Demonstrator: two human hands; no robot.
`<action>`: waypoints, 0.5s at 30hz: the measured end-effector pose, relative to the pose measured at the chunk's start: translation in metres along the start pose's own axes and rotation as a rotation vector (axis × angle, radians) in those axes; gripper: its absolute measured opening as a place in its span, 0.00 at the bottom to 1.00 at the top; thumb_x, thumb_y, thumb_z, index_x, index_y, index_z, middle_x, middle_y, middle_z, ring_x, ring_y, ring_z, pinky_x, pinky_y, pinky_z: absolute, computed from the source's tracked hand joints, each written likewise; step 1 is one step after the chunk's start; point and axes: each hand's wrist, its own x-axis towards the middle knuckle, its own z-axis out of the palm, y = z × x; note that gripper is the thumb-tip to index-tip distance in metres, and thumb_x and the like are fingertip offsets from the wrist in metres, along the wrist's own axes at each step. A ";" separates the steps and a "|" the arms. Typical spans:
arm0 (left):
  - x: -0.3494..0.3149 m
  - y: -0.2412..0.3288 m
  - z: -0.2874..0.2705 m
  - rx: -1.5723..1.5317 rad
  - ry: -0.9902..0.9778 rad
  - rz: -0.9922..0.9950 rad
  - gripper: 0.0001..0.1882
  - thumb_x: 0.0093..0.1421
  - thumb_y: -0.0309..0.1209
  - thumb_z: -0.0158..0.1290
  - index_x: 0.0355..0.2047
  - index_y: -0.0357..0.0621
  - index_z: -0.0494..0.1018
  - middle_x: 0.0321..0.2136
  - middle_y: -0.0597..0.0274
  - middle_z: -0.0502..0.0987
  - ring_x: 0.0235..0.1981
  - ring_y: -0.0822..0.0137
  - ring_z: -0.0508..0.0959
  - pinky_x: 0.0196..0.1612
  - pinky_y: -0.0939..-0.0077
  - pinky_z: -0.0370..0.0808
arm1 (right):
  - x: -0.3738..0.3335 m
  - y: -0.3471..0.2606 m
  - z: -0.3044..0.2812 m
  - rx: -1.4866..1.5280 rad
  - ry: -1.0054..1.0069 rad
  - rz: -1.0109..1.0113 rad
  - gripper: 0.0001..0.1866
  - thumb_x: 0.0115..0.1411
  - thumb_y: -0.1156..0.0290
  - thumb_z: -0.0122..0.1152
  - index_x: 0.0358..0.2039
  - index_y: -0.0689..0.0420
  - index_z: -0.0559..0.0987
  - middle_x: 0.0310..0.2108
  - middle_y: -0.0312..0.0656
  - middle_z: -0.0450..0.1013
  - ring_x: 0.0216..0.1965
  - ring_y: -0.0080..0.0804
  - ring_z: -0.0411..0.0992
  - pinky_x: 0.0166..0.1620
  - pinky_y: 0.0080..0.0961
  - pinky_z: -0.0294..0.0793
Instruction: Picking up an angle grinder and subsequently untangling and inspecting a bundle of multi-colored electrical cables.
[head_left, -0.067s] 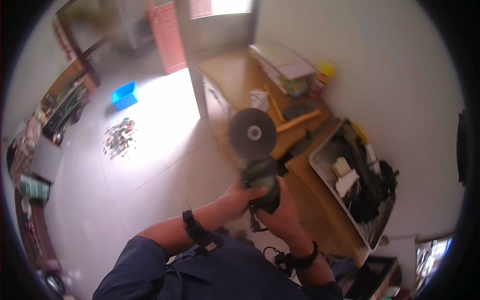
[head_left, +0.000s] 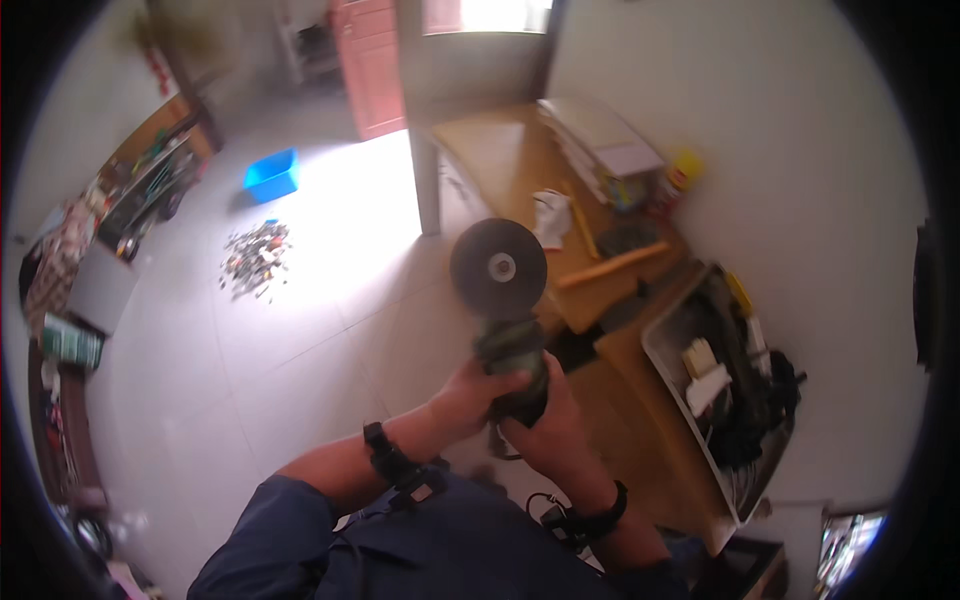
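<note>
An angle grinder (head_left: 512, 350) with a dark green body is held up in front of me, above the floor beside the desk. Its large dark round disc (head_left: 478, 268), pale at the hub, faces up toward me. My left hand (head_left: 468, 400) is closed round the left side of the body, thumb lying across it. Against the other side my right hand (head_left: 553, 425) is wrapped round the rear of the body. A short stretch of dark cord hangs below the hands. Nothing touches the disc.
To the right stands a wooden desk (head_left: 480, 130) with white gloves (head_left: 550, 215), an orange handle (head_left: 612, 268) and a spray can (head_left: 680, 175). A metal tray (head_left: 680, 385) of tools lies nearer. On the tiled floor are a blue bin (head_left: 272, 177) and a heap of small pieces (head_left: 256, 258).
The room has shifted right in view as my head turns. Both hands keep their hold on the grinder, which sits slightly farther left in the picture.
</note>
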 end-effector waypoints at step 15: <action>-0.101 0.259 -0.328 0.630 0.758 0.462 0.33 0.48 0.26 0.66 0.53 0.38 0.63 0.45 0.58 0.75 0.45 0.68 0.76 0.49 0.71 0.74 | 0.258 -0.057 0.275 -0.043 -0.942 -0.051 0.41 0.55 0.62 0.68 0.64 0.61 0.60 0.45 0.53 0.75 0.44 0.38 0.77 0.46 0.30 0.76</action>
